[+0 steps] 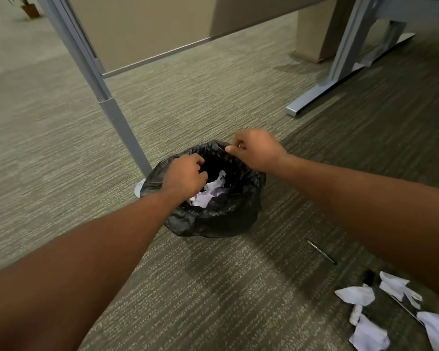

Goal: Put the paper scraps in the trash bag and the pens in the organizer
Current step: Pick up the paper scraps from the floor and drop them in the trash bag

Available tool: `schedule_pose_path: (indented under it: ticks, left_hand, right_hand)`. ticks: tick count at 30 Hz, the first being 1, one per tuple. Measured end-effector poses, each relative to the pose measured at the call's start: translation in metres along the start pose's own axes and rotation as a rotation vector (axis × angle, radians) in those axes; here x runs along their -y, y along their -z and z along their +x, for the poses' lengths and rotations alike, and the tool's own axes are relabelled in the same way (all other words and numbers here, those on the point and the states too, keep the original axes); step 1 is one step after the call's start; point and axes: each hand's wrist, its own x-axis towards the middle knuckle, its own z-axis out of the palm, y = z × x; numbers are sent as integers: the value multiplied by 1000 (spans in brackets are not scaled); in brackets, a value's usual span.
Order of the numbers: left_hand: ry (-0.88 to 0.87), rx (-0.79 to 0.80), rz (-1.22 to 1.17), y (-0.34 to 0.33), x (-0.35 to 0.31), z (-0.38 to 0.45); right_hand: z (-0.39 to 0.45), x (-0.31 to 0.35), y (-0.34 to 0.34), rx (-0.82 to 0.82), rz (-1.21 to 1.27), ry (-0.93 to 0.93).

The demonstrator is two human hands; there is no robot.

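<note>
Scraps point(380, 310) cut off; left hand point(183, 177) covers bag point(213, 219) mouth.

A grey post point(123, 127) stands just behind the bag point(213, 219), closing off its far-left side. Both hands, left point(184, 177) and right point(255, 150), occupy the bag's mouth. Open carpet point(213, 287) lies in front; a pen point(321, 252) and scraps point(357, 295) clutter the right.

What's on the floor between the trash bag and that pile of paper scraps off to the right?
In the head view, one pen lies on the carpet between the trash bag and the paper scraps; the rest is bare.
</note>
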Motion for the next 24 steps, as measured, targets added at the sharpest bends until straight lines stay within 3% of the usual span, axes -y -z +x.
schedule_pose_path:
  ticks: [8,16,21,24]
  left_hand:
    - [-265,-15,-28,-32,-68,7]
    - [-499,128,-89,-80,-137,-5]
    - [-525,192,-132,-118,-174,-20]
    - [-490,308,-196,-144,-191,-32]
  right_hand:
    - [-40,-54,23,0,-114,-80]
    - [-93,-130,33,122,-194,-308]
    - [-146,-176,34,192,-247,-358]
    - [-176,-202,28,244,-245,-441]
